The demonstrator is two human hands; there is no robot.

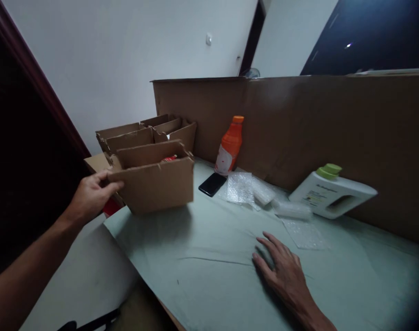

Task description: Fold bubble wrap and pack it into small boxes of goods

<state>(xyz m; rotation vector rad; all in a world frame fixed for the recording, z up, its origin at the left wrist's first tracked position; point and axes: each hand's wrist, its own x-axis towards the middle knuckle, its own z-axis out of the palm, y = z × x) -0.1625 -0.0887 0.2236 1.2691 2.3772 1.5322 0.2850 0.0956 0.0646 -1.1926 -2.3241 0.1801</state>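
Note:
My left hand (pixel 94 193) pinches the near left corner of an open cardboard box (pixel 157 186) at the left end of the table. Something red (pixel 169 158) shows just inside that box; most of its contents are hidden by the walls. Behind it stand more open cardboard compartments (pixel 130 140); whether they join the front box I cannot tell. My right hand (pixel 281 266) is low over the pale green table cover (pixel 216 239), fingers apart and nothing in them. Sheets of bubble wrap (pixel 240 187) lie beyond it.
A black phone (pixel 212 184) lies by an orange bottle (pixel 230 147). At the right, a white jug with a green cap (pixel 333 191) leans against a tall cardboard panel (pixel 299 124) along the table's back. The table's left edge (pixel 140 271) drops to the floor.

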